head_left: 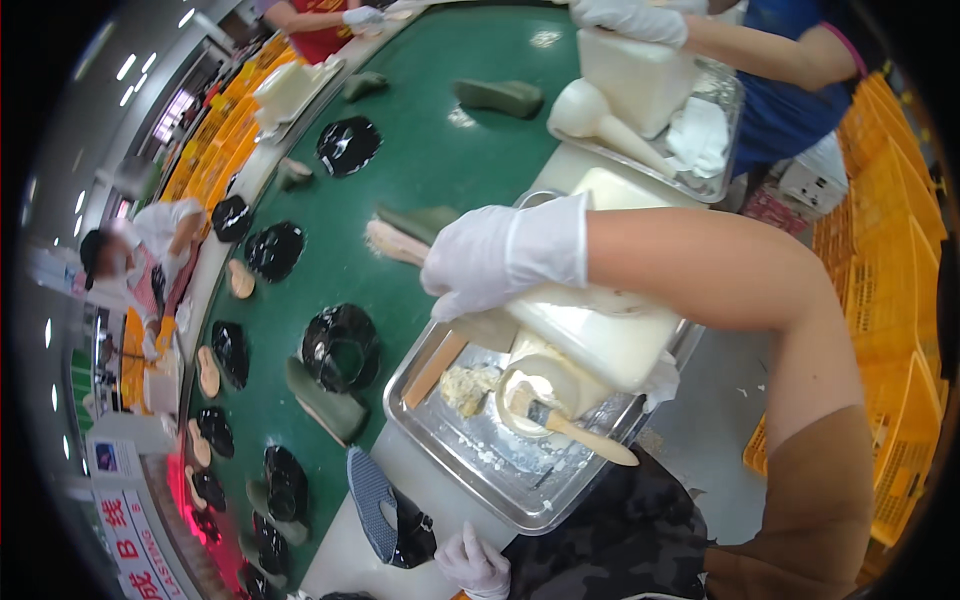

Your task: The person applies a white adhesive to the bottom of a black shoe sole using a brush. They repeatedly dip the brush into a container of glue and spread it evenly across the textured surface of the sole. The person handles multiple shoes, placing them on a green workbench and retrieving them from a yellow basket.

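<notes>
Your right hand [490, 258] is stretched past the tray's far left corner, gloved in white, over the near end of one green last [420, 222] with a pale sole. The last is on or just above the green belt [430, 150]; your fingertips are hidden, so I cannot tell whether they are clamped on it. Your left hand [474, 562], also gloved, is below the tray, fingers loosely curled, just beside one black shoe [372, 505] with a patterned blue-grey sole; whether it touches or grips anything I cannot tell.

The one metal tray [455, 490] nearest you carries one bowl [567, 380] of white paste, one brush [590, 440] leaning across that bowl, one crumbly lump [468, 388] and one brown block [435, 368]. One white tub [600, 350] sits at the tray's far right, partly behind your right forearm.

Left of the tray and beyond it, on the belt, are at least four more green lasts [327, 402], at least seven glossy black pieces [275, 251] and at least three tan soles [208, 371].

Beyond the tray, up and to the right, a second tray [712, 188] holds one white box [635, 80], one white scoop [600, 115] and one white cloth [698, 135]. Three other people are visible: one in blue [790, 80] beside that second tray, one in red [310, 25] farther beyond yours, one in white [165, 230] across the belt. Yellow crates [890, 200] are stacked right of the tray, too overlapped to count.
</notes>
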Motion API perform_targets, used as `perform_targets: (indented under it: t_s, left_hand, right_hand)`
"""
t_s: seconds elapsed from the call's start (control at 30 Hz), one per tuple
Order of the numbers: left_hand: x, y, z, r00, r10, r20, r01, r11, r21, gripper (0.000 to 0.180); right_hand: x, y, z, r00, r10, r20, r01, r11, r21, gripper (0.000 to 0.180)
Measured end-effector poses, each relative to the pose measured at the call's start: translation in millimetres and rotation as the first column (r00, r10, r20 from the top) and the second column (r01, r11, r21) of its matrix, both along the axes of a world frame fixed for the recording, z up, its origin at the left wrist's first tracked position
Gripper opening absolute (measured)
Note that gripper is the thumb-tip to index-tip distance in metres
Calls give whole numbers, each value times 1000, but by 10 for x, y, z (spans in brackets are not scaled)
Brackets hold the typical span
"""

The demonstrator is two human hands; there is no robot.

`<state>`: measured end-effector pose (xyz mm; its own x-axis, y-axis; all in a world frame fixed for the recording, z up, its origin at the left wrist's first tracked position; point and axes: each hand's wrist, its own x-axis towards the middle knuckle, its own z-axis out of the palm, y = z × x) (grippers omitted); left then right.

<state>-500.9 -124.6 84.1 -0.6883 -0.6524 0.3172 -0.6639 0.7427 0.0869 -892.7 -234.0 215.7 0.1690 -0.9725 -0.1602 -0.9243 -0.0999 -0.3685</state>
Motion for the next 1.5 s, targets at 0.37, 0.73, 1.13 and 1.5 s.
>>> perform_targets:
  t_s: [0.37, 0.73, 1.13, 1.5]
  left_hand:
    - [-23, 27, 117, 1000, -16, -21, 12, 989, -147, 29]
    - [-251, 59, 424, 996, -64, -63, 52, 983, -174, 35]
    - [-202, 80, 409, 996, -50, -79, 35, 982, -185, 36]
    - [-54, 31, 153, 992, -73, -103, 55, 985, -161, 27]
  right_hand:
    - [95, -45, -10, 1000, 24, -9, -24, 1000, -3, 31]
    - [73, -12, -43, 999, -52, -13, 52, 998, 37, 32]
    - [68, 18, -18, 998, -65, -17, 66, 998, 11, 32]
    - [65, 16, -10, 997, -71, -32, 72, 997, 28, 34]
